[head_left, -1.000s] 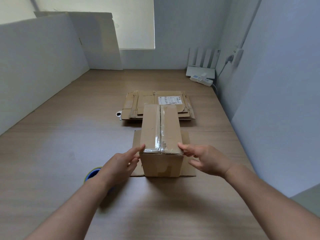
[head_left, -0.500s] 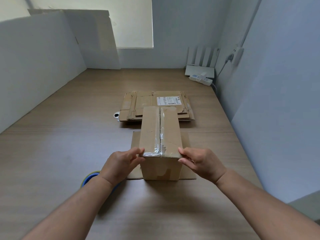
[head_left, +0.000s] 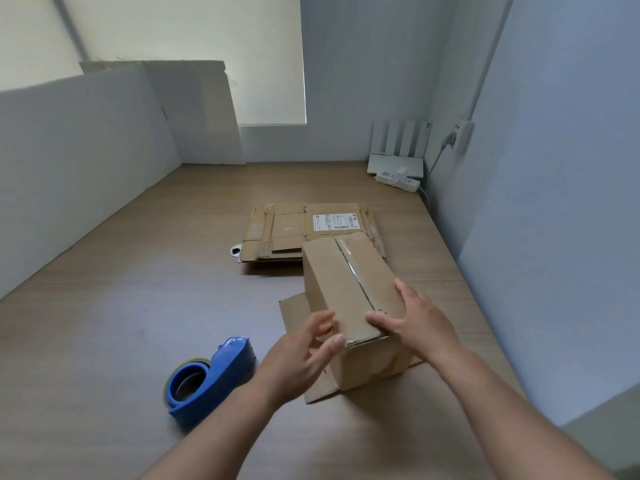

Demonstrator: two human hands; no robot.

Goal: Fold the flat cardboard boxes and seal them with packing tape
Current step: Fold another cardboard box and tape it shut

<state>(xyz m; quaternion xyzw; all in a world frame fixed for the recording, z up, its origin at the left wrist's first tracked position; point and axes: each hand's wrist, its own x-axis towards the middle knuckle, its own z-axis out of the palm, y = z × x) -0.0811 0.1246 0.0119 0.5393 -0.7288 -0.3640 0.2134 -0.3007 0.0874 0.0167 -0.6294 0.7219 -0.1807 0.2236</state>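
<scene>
Right hand [head_left: 420, 320], fingers spread wide, rests atop the taped brown cardboard box [head_left: 346, 282]; left hand [head_left: 304, 355], fingers loosely open, sits at its 8 o'clock.

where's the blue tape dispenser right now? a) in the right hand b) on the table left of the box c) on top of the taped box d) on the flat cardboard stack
B: the blue tape dispenser lies on the table, left of the taped box and apart from it.
</scene>
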